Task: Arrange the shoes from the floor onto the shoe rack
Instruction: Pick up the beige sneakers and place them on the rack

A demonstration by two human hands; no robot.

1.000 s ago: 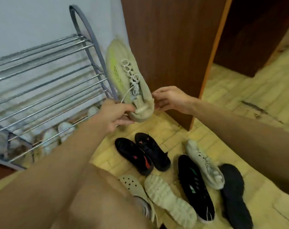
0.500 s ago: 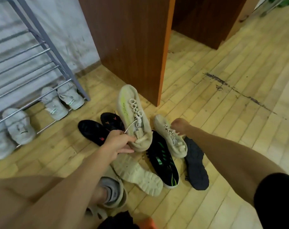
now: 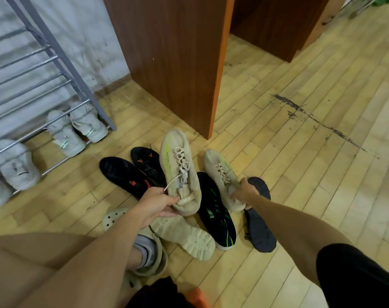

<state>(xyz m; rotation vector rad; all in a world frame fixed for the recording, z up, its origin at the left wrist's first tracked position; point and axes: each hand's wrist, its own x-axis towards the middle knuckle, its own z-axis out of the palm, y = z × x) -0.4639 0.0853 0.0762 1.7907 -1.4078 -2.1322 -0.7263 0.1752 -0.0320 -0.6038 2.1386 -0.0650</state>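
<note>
My left hand grips the heel of a beige sneaker with a neon-yellow stripe, held low over the pile. Its matching beige sneaker lies on the floor, and my right hand is closed on that shoe's heel. Around them lie a pair of black shoes with red marks, a black shoe with green stripes, an upturned black sole and an upturned beige sole. The metal shoe rack stands at the left with several pale sneakers on its bottom shelf.
A brown wooden cabinet stands just behind the pile. My foot in a grey sock and beige clog is at the pile's near edge. The wooden floor stretches to the right.
The held sneaker came down from beside the rack to just above the pile. My right hand left it and reached down onto the second beige sneaker. The view tilted toward the floor.
</note>
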